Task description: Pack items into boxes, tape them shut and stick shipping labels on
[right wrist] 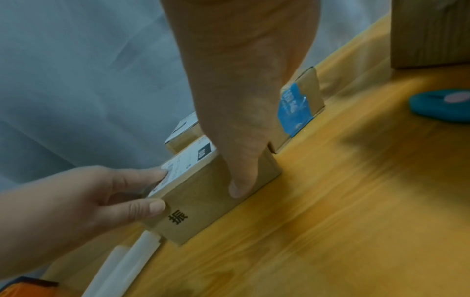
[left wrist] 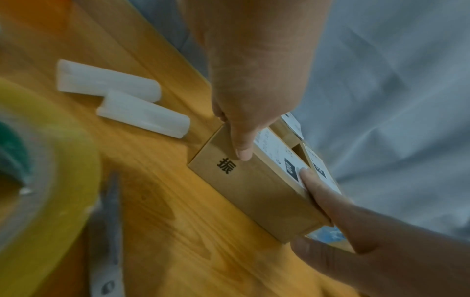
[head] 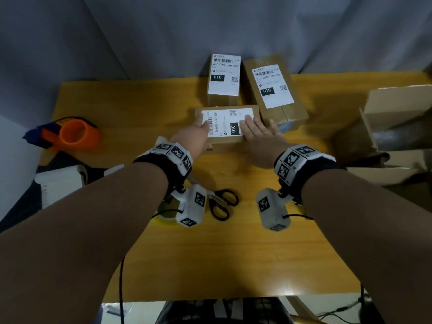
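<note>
Head view shows us both hands on the small box (head: 228, 127) at the centre of the frame, on the yellow wooden surface (head: 233, 253). Our left hand (head: 198, 134) clasps its left end, fingers laid over the shipping label (head: 225, 123) on top and thumb pressed to the near side. Our right hand (head: 259, 134) clasps the right end, fingers spread flat over the label and thumb down the front face; the wrist views show both thumbs bent against the cardboard. Just behind, in the upper middle of the frame, stand two labelled boxes (head: 224, 78) side by side, the right one touching the small box. An orange tape dispenser (head: 70, 133) lies at the left, scissors (head: 222, 204) and a yellowish tape roll (left wrist: 38, 180) below the wrists, two white tubes (left wrist: 122, 100) beside the box, and open cartons (head: 395, 122) at the right edge.
</note>
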`<act>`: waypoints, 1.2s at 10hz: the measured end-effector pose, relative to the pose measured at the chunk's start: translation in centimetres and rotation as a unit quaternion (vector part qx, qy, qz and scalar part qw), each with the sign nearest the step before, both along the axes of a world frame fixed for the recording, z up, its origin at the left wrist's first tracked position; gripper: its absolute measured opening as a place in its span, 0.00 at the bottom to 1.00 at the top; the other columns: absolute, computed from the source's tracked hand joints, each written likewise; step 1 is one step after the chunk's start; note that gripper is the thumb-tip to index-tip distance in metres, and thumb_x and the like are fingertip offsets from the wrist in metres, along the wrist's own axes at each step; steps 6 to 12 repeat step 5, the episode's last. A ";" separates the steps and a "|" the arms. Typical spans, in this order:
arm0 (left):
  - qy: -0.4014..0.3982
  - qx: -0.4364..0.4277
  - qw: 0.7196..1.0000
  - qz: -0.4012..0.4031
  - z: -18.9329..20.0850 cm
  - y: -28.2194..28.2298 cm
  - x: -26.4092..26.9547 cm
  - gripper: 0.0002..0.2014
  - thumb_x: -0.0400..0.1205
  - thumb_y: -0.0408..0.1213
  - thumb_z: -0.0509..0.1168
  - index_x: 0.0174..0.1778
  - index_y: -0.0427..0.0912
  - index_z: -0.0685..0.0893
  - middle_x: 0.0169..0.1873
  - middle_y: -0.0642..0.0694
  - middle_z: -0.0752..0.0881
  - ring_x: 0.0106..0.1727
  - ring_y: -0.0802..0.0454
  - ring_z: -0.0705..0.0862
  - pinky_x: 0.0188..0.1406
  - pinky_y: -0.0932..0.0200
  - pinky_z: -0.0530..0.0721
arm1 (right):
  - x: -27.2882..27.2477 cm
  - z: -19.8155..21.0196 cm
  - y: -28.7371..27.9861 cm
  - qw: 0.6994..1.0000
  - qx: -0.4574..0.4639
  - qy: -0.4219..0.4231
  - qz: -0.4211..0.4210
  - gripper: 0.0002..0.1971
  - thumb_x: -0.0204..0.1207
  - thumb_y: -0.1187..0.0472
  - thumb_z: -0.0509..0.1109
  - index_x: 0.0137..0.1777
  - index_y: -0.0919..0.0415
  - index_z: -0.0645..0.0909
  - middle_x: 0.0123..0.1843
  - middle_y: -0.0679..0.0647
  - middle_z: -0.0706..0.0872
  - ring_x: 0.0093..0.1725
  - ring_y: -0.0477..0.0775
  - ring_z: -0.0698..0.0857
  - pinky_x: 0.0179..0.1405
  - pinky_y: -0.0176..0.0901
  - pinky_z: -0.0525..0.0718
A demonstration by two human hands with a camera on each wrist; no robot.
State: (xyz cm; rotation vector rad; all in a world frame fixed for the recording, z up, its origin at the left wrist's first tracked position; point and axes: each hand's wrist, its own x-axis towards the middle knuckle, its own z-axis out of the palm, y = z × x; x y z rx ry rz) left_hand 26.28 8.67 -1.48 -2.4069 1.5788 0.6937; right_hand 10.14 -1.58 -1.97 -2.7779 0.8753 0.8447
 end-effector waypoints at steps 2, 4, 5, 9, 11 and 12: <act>0.016 -0.030 0.999 -0.042 -0.3 -2.3 0.0 0.32 0.84 0.42 0.63 0.82 0.42 0.58 0.84 0.40 0.46 0.79 0.40 0.64 0.77 0.48 0.68 | -1.4 0.4 -2.3 0.999 0.024 -0.010 -0.024 0.44 0.82 0.41 0.57 0.83 0.57 0.31 0.85 0.51 0.31 0.84 0.50 0.36 0.81 0.61 0.35; 0.000 -0.075 0.996 -0.040 0.8 -1.9 0.7 0.26 0.80 0.50 0.67 0.73 0.47 0.75 0.73 0.48 0.73 0.69 0.48 0.76 0.58 0.52 0.80 | -1.9 1.4 -3.8 0.994 0.057 -0.086 -0.035 0.29 0.83 0.56 0.57 0.83 0.57 0.54 0.85 0.52 0.54 0.84 0.51 0.55 0.83 0.56 0.45; -0.008 -0.068 0.997 -0.024 1.9 -1.4 0.8 0.27 0.82 0.51 0.63 0.76 0.46 0.72 0.73 0.44 0.74 0.70 0.45 0.75 0.62 0.48 0.79 | -1.5 2.3 -3.9 0.990 0.043 -0.105 -0.086 0.19 0.81 0.57 0.60 0.71 0.59 0.73 0.70 0.58 0.78 0.66 0.60 0.78 0.66 0.51 0.76; -0.008 -0.068 0.997 -0.024 1.9 -1.4 0.8 0.27 0.82 0.51 0.63 0.76 0.46 0.72 0.73 0.44 0.74 0.70 0.45 0.75 0.62 0.48 0.79 | -1.5 2.3 -3.9 0.990 0.043 -0.105 -0.086 0.19 0.81 0.57 0.60 0.71 0.59 0.73 0.70 0.58 0.78 0.66 0.60 0.78 0.66 0.51 0.76; -0.008 -0.068 0.997 -0.024 1.9 -1.4 0.8 0.27 0.82 0.51 0.63 0.76 0.46 0.72 0.73 0.44 0.74 0.70 0.45 0.75 0.62 0.48 0.79 | -1.5 2.3 -3.9 0.990 0.043 -0.105 -0.086 0.19 0.81 0.57 0.60 0.71 0.59 0.73 0.70 0.58 0.78 0.66 0.60 0.78 0.66 0.51 0.76; -0.008 -0.068 0.997 -0.024 1.9 -1.4 0.8 0.27 0.82 0.51 0.63 0.76 0.46 0.72 0.73 0.44 0.74 0.70 0.45 0.75 0.62 0.48 0.79 | -1.5 2.3 -3.9 0.990 0.043 -0.105 -0.086 0.19 0.81 0.57 0.60 0.71 0.59 0.73 0.70 0.58 0.78 0.66 0.60 0.78 0.66 0.51 0.76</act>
